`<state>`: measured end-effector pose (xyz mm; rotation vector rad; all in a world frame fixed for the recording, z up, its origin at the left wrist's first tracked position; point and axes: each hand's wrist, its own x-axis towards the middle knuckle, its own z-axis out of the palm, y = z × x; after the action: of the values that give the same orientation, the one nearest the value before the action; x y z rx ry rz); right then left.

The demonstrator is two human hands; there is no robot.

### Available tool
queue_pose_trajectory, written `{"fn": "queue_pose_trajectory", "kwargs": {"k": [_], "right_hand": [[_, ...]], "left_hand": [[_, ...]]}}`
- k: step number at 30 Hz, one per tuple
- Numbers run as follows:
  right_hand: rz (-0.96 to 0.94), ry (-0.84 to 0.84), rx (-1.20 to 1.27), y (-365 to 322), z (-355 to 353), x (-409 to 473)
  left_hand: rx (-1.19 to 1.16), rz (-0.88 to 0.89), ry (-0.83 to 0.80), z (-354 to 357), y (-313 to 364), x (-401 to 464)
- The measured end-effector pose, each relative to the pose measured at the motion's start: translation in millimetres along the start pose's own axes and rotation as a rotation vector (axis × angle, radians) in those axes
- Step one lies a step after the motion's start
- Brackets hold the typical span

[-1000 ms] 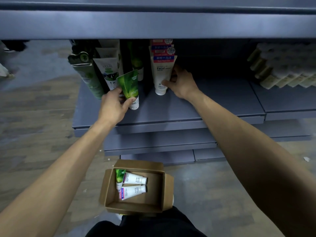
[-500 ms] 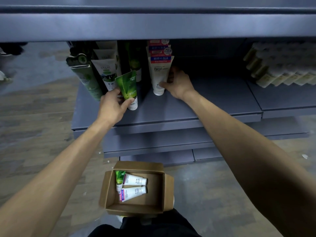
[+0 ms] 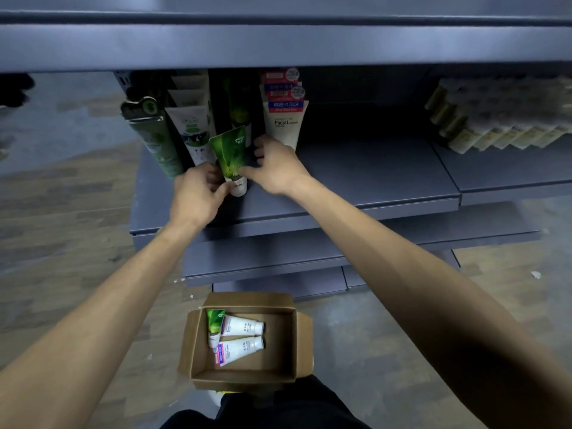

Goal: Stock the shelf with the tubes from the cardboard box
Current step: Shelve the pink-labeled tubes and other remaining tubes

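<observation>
A green tube with a white cap stands cap-down on the grey shelf. My left hand grips its lower part from the left. My right hand touches the same tube from the right, thumb on its cap end. Just behind, a white "Facial" tube stands free in a row of similar tubes. On the floor below sits the open cardboard box, holding one green tube and two white tubes.
Rows of green and white tubes fill the shelf's left end. Pale boxed goods lie on the adjoining shelf at right. An upper shelf overhangs the work area. Lower shelves jut out above the box.
My right hand let go of the white Facial tube and moved left onto the green tube. My left hand kept hold of the green tube.
</observation>
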<state>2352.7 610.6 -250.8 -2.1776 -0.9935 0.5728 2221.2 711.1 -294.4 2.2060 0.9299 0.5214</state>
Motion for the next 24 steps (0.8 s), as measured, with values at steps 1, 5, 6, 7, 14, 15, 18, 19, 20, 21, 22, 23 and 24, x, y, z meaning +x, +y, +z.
{"fn": "queue_pose_trajectory", "kwargs": {"k": [1,5,6,7,14,15,18,19,20,21,22,23,24], "right_hand": [[-0.004,0.001,-0.002,-3,2,3],[-0.016,0.000,-0.008,-8,9,7],[-0.021,0.001,-0.005,-8,10,7],[-0.025,0.002,0.004,-8,11,7],[-0.054,0.051,0.043,-10,15,-1],[-0.053,0.064,0.044,-9,16,-1],[-0.035,0.102,0.052,-6,18,1],[-0.028,0.112,0.050,-6,18,3],[-0.022,0.122,0.048,-5,19,4],[-0.015,0.133,0.049,-5,19,7],[-0.012,0.146,0.045,-4,20,9],[-0.010,0.162,0.034,-4,22,12],[-0.008,0.177,0.022,-4,23,15]], "left_hand": [[0.049,0.028,-0.001,-2,-1,-1],[0.193,0.116,-0.059,-11,-7,-6],[0.216,0.122,-0.068,-13,-9,-7],[0.231,0.128,-0.072,-14,-10,-7],[0.260,0.134,-0.079,-19,-14,-7],[0.261,0.135,-0.082,-19,-14,-7],[0.267,0.145,-0.102,-18,-15,-7],[0.264,0.152,-0.110,-18,-15,-7],[0.261,0.160,-0.118,-18,-14,-7],[0.262,0.169,-0.124,-18,-13,-7],[0.270,0.176,-0.129,-18,-13,-7],[0.279,0.181,-0.135,-17,-13,-6],[0.283,0.180,-0.142,-17,-13,-6]]}}
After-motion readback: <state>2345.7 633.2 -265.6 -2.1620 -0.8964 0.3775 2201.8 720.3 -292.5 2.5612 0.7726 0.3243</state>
